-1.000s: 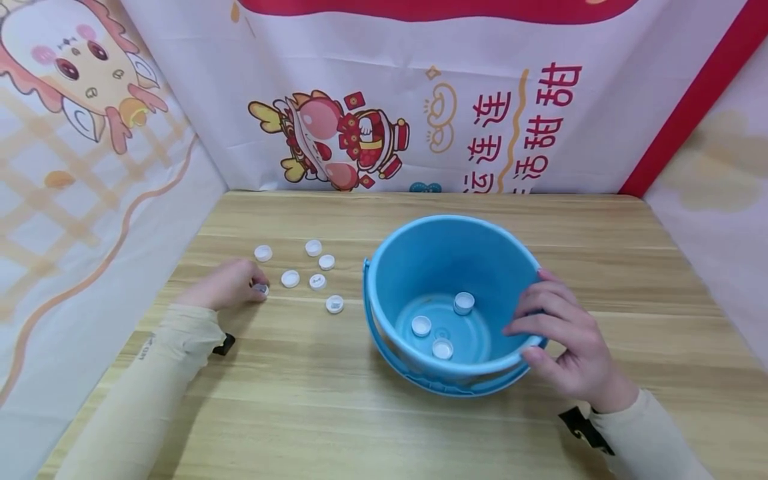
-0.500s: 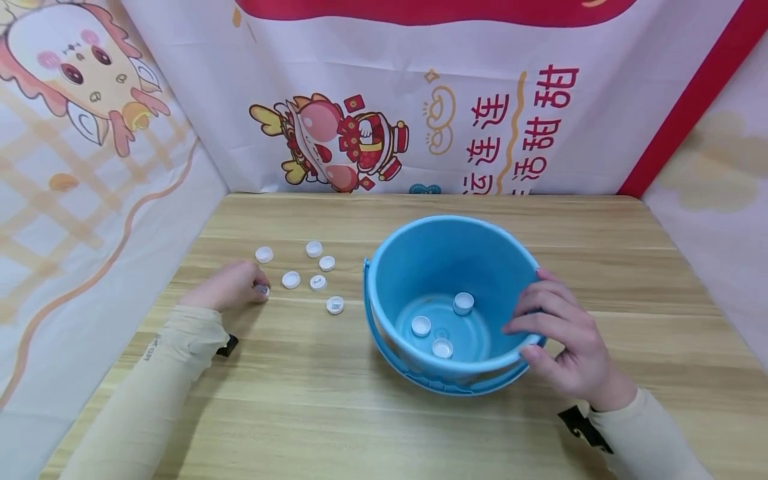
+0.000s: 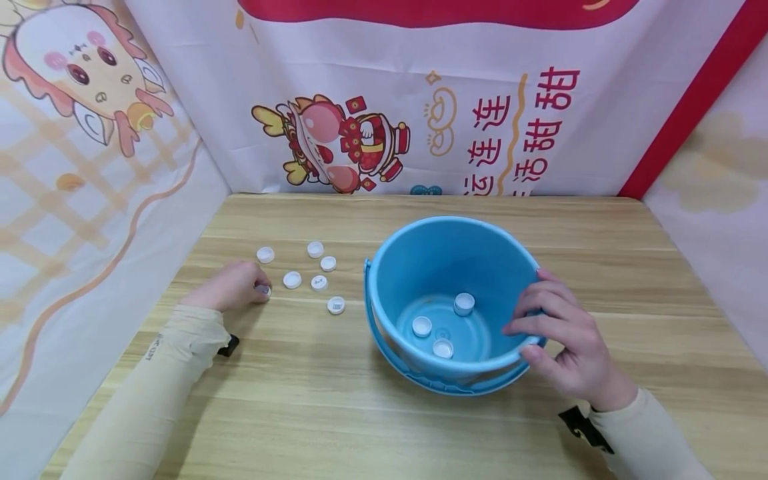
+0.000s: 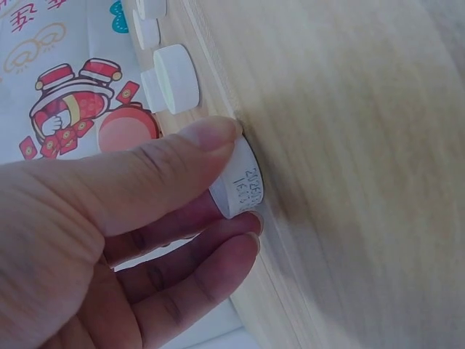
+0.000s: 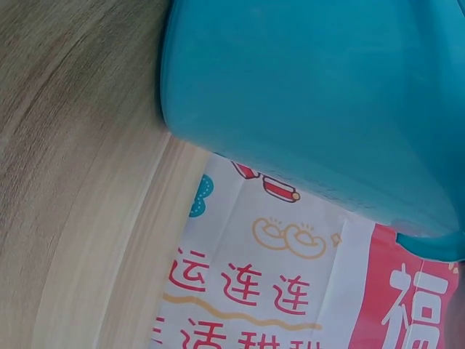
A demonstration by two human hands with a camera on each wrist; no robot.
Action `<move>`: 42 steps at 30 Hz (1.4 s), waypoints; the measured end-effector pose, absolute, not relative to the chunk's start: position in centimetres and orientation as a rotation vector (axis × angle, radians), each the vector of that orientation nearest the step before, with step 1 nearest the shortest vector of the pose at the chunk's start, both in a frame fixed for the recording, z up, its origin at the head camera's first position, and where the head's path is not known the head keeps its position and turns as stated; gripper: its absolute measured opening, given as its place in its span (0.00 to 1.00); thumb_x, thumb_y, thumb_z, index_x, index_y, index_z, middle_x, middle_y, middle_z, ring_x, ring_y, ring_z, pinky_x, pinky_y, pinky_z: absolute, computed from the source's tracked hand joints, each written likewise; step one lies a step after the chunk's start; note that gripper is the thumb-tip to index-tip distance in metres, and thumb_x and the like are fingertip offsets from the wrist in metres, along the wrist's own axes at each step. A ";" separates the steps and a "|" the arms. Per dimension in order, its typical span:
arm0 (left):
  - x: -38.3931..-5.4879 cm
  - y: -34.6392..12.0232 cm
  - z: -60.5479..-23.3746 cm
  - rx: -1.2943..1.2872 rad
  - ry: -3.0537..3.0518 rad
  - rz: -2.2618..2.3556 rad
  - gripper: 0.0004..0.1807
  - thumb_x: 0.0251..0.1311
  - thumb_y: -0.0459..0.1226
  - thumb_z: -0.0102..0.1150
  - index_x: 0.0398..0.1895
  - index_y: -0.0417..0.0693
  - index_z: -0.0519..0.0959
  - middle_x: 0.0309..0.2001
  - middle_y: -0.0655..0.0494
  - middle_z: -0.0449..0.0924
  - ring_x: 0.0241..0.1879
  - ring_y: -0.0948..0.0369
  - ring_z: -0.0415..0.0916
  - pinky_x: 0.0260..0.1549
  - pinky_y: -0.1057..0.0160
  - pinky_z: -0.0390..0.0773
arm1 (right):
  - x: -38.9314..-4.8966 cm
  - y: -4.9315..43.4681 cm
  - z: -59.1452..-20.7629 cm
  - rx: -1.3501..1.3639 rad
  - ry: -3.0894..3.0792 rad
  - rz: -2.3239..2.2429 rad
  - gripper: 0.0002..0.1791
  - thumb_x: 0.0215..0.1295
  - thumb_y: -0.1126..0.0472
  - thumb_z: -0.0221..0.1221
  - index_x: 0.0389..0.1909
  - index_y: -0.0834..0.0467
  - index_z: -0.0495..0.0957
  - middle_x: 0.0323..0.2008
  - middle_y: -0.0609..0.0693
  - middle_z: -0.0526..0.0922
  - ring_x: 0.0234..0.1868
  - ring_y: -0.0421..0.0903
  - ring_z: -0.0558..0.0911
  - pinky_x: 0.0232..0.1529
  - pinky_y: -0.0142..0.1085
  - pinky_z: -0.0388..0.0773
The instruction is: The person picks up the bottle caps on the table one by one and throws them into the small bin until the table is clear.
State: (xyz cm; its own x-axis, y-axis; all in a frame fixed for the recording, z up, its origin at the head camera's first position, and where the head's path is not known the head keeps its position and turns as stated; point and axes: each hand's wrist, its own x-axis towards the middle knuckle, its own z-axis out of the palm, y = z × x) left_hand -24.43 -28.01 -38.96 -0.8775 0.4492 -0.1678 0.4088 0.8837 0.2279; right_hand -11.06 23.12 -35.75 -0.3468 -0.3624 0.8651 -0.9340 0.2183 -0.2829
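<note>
Seven caps (image 3: 292,280) outside one bucket (image 3: 447,257).

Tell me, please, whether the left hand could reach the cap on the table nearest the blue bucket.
Probably yes: nothing stands between the left hand and that cap, though the hand pinches another cap.

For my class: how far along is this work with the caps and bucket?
Seemingly done: a few white bottle caps lie inside the blue bucket. In hand: the left hand pinches another cap, while the right hand grips the bucket. Apparently left: six loose caps on the wooden table.
</note>
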 end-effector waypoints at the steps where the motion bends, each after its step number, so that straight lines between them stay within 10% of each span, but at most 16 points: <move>1: -24.4 -28.0 -39.0 0.653 2.835 0.275 0.04 0.53 0.31 0.71 0.32 0.41 0.87 0.31 0.55 0.85 0.31 0.58 0.78 0.41 0.48 0.78 | -11.1 23.2 -35.8 1.198 -1.838 1.100 0.22 0.72 0.48 0.56 0.29 0.61 0.84 0.31 0.57 0.80 0.44 0.51 0.74 0.69 0.46 0.59; 28: -24.5 -28.2 -38.3 0.741 2.782 0.283 0.01 0.53 0.29 0.68 0.27 0.42 0.86 0.21 0.62 0.76 0.22 0.62 0.67 0.27 0.59 0.70 | -11.0 23.1 -35.3 1.222 -1.848 1.144 0.18 0.70 0.48 0.60 0.35 0.59 0.87 0.33 0.58 0.81 0.46 0.50 0.75 0.69 0.44 0.60; 34: -23.5 -27.2 -36.1 0.827 2.826 0.328 0.16 0.53 0.26 0.64 0.14 0.48 0.72 0.15 0.61 0.60 0.18 0.64 0.59 0.22 0.63 0.63 | -11.0 23.0 -35.3 1.225 -1.834 1.146 0.18 0.70 0.49 0.60 0.34 0.59 0.87 0.33 0.58 0.81 0.46 0.51 0.75 0.69 0.45 0.60; 39: -21.6 -24.6 -32.2 0.876 2.912 0.299 0.01 0.58 0.29 0.66 0.32 0.38 0.85 0.30 0.52 0.78 0.30 0.58 0.75 0.32 0.56 0.77 | -11.0 22.9 -35.3 1.244 -1.799 1.164 0.18 0.70 0.49 0.61 0.33 0.60 0.87 0.33 0.58 0.81 0.45 0.51 0.75 0.69 0.46 0.59; 42: -20.2 -22.9 -30.0 0.944 2.960 0.276 0.12 0.58 0.32 0.70 0.45 0.38 0.86 0.39 0.50 0.81 0.36 0.55 0.79 0.37 0.54 0.81 | -11.0 22.9 -35.4 1.244 -1.794 1.167 0.18 0.70 0.49 0.61 0.33 0.60 0.87 0.32 0.58 0.81 0.45 0.51 0.75 0.69 0.46 0.59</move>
